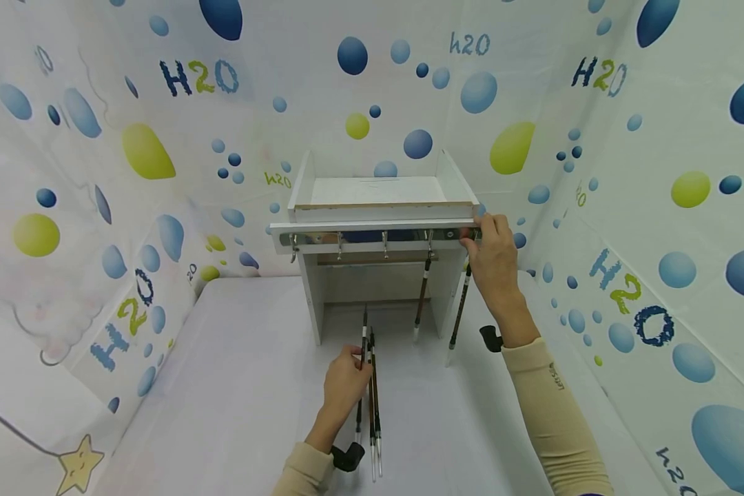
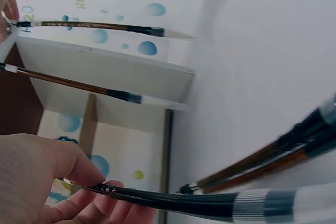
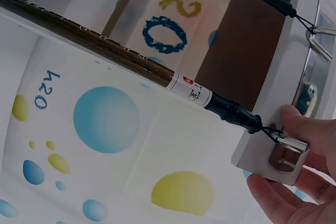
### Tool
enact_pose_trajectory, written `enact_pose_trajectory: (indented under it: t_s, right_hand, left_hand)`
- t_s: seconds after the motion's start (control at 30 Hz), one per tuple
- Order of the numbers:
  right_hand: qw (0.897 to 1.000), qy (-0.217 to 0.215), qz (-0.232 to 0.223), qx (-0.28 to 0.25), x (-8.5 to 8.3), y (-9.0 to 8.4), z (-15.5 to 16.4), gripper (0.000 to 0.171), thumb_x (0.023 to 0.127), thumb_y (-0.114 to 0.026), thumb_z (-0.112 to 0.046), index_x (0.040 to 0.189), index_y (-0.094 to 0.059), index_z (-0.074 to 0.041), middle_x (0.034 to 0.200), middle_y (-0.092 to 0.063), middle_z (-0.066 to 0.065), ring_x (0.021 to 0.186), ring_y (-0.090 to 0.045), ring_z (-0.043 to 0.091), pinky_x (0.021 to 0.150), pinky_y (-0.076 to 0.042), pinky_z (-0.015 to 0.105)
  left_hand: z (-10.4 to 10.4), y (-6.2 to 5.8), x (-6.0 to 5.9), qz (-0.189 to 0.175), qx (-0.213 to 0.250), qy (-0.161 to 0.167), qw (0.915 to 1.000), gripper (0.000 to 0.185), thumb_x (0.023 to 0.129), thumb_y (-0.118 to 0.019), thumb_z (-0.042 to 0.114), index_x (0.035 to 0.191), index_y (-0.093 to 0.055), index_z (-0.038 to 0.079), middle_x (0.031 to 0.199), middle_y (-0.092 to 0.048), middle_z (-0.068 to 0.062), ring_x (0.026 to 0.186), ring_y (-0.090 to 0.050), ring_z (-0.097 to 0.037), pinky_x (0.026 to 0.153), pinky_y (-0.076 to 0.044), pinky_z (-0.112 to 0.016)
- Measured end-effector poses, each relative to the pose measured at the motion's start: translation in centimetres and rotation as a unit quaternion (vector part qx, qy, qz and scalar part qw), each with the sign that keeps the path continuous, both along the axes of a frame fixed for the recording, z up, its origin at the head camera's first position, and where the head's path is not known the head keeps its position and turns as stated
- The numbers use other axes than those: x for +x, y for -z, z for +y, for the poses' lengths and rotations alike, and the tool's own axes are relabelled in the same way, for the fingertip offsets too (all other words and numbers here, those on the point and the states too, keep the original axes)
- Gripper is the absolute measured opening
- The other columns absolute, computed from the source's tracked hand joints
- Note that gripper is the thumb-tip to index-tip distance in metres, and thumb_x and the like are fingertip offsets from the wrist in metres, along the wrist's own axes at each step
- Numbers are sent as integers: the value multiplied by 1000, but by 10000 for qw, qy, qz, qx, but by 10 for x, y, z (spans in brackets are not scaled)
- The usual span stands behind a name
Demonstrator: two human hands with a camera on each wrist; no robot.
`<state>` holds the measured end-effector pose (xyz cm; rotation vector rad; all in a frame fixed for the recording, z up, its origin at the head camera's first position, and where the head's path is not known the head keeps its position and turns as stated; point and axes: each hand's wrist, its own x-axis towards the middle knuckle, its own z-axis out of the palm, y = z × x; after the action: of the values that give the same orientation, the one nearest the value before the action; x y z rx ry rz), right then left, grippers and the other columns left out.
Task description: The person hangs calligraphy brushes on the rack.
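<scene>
My left hand [image 1: 345, 381] sits low on the white tabletop [image 1: 235, 386], fingers curled round a bundle of dark-handled calligraphy brushes [image 1: 372, 403] near their upper ends. In the left wrist view, thumb and fingertips [image 2: 79, 174] pinch one black glossy handle, with two more brown shafts just beside it. The bundle points away from me, bristle ends toward my body, tops toward the stand.

My right hand [image 1: 494, 258] is up at the right end of the white wooden rack with a chrome hook rail [image 1: 372, 236]. Fingers [image 3: 310, 129] are wrapped over the rail's end, thumb underneath; they press the corner of the board at the last metal hook [image 3: 286, 150]. From that hook hangs a brown-shafted brush with a white label band [image 1: 461, 306], its black cord loop caught on the hook, touching my fingers. I cannot tell whether the fingers pinch the loop itself.

A second hanging brush [image 1: 421, 296] hangs one hook to the left, under the rack's opening. The other hooks [image 1: 339, 242] carry nothing. Bubble-print white sheeting [image 1: 161, 138] walls the space on three sides.
</scene>
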<state>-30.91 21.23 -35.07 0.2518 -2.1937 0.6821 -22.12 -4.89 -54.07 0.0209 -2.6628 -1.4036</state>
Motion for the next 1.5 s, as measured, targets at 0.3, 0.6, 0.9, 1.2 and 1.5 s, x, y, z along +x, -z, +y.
enact_pose_trajectory:
  t_s: [0.3, 0.6, 0.9, 1.2, 1.5]
  right_hand:
    - [10000, 7, -55, 13, 0, 1, 0, 41, 87, -74, -7, 121, -58, 8, 115, -55, 25, 108, -61, 39, 93, -54, 47]
    - [10000, 5, -67, -38, -1, 0, 0, 42, 87, -75, -6, 122, -58, 9, 116, -55, 26, 108, -60, 40, 92, -54, 47]
    - [10000, 9, -71, -18, 0, 0, 0, 41, 88, -74, -6, 122, -57, 8, 115, -55, 25, 107, -60, 39, 91, -54, 47]
    - [9999, -16, -113, -44, 0, 0, 1, 41, 87, -74, -7, 121, -58, 9, 116, -55, 25, 108, -60, 39, 92, -54, 47]
    - [10000, -12, -31, -64, 0, 0, 0, 42, 86, -76, -7, 121, -58, 8, 114, -56, 25, 106, -60, 40, 92, -54, 47]
  left_hand:
    - [4, -26, 4, 298, 23, 98, 9995, 35, 85, -65, 10, 118, -62, -1, 83, -70, -7, 49, -47, -8, 43, -36, -23]
    - [8, -50, 8, 808, -329, 168, 9960, 34, 85, -64, 11, 117, -62, 1, 90, -70, -9, 51, -46, -5, 43, -35, -21]
    - [10, -74, 10, 1134, -371, 191, 9927, 31, 84, -62, 9, 114, -63, 6, 89, -70, -5, 61, -53, -6, 48, -40, -22]
    - [11, -92, 9, 1416, -290, 305, 9890, 30, 86, -63, 8, 115, -62, 5, 87, -69, -4, 62, -54, -6, 49, -40, -21]
    - [9, -100, 2, 1516, -348, 331, 9873, 29, 86, -61, 8, 115, -63, 3, 87, -69, -6, 64, -59, -8, 51, -43, -21]
